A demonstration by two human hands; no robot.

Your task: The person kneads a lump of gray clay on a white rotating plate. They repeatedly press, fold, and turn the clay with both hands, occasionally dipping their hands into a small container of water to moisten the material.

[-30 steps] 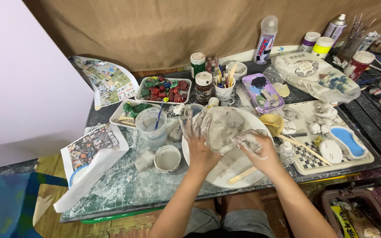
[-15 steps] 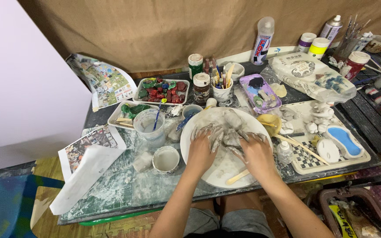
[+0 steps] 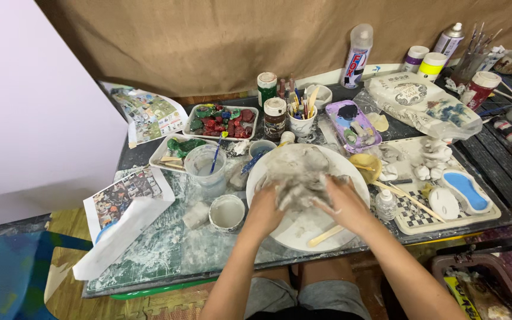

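Grey clay lump (image 3: 300,175) sits on the round white plate (image 3: 303,228), mid-desk, its bulk running from the near edge up toward the far rim. Left hand (image 3: 266,207) presses its near-left flank, right hand (image 3: 344,202) its near-right flank; both touch it, about equally close. Each grip is clenched on the clay, fingers dug in, with the lump between and just beyond the palms. A wooden stick (image 3: 325,236) lies on the plate beneath the right wrist; a small white cup (image 3: 227,212) stands just left.
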